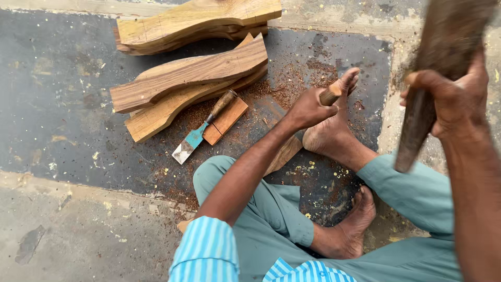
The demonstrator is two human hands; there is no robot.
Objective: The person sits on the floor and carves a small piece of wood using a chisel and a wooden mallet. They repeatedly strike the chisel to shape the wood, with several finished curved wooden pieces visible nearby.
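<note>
Chiselling on the floor here. Left hand (309, 108) has its fingers wrapped tight round the wooden handle of a chisel (331, 95), tool pointed down into a workpiece (284, 152) that's mostly hidden under the forearm and pinned by the foot (334, 122). Right hand (453, 96) is up high, fingers clamped on a dark wooden mallet (441, 68) – blurred, so mid-swing imo.

Tips for doing this bit well, judging from the pic: keep the chisel handle steady and in line w/ the blow so the mallet lands square on the butt end, not glancing off toward the toes, which sit right beside the handle. Foot pressure looks like the only clamp – keep weight on it or the piece will skid.

Spare flat chisel (201, 129) lies on a small wood block (225, 121) just beside the stacked curved wood pieces (193, 78), well clear of the swing. Reddish sawdust (292, 78) all round the work area, so grip could get slippy.
</note>
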